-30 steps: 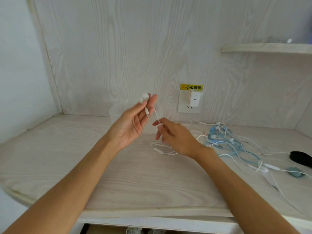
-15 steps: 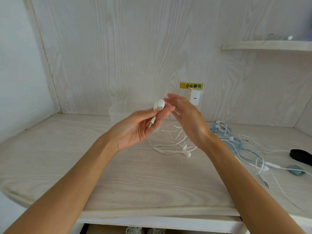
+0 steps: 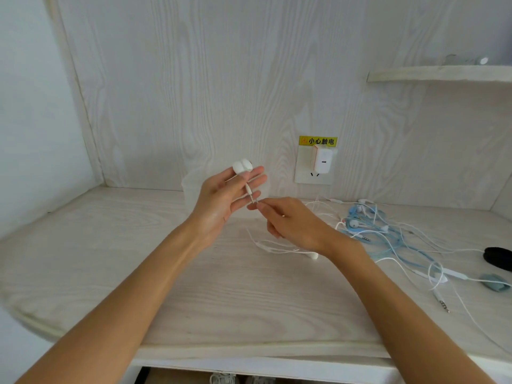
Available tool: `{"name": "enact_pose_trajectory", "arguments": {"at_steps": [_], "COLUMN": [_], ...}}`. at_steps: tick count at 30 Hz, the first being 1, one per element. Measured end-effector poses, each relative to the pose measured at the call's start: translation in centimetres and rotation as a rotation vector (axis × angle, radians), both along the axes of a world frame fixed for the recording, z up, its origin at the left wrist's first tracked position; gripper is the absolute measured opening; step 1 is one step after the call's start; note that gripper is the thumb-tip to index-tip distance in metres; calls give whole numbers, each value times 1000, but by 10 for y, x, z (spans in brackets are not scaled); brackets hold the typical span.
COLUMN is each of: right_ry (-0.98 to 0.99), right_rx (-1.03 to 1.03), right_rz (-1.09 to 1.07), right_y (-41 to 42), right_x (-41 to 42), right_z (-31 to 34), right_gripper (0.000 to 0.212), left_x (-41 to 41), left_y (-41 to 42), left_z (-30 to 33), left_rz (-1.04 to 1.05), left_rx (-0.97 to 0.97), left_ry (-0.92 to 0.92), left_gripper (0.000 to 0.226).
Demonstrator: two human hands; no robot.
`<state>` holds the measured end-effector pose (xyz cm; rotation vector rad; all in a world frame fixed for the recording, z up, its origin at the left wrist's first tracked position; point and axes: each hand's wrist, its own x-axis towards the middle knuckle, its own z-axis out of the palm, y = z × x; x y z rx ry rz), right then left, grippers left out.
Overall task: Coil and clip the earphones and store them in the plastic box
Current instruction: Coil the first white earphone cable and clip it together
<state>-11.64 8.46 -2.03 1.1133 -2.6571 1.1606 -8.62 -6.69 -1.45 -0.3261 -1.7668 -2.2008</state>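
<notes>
Head view: left hand [image 3: 221, 200] is raised above the counter [image 3: 116, 261], palm up, fingers mostly extended; the two white earbuds [image 3: 242, 165] are pinned side by side at the fingertips by the thumb. Their white cable [image 3: 250, 194] is run down across the left palm and pinched by the right hand [image 3: 288, 221] between thumb and index, just beside the left fingers. The rest of that cable is trailed in loose loops on the counter under the right wrist. A translucent plastic box [image 3: 191, 189] is seen behind the left hand, against the back wall, partly hidden. To the right, a tangle of blue and white earphones [image 3: 388, 234] is spread on the counter, with a teal clip [image 3: 494, 282] and a black object [image 3: 498, 257] near the edge. A white charger [image 3: 321, 162] is plugged into the wall socket.
</notes>
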Motion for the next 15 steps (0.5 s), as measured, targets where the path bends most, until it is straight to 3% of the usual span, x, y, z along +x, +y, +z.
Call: {"name": "enact_pose_trajectory", "arguments": {"at_steps": [4,11,15], "right_ry": [-42,235,276], "right_rx": [53,122,63], "right_rz": [-3,-128,-121], "right_y": [7,14,13], "right_x": [-1,0,-2], "right_z": [2,6,4], "right_gripper": [31,37,38], "left_x": [0,0,1], "left_y": [1,0,3], "left_z": [-3,-3,-3], "left_rz": [11,10,-56], "left_rx": [-151,-276,-295], "left_ry": [2,13,-4], "left_gripper": [29,39,41]}}
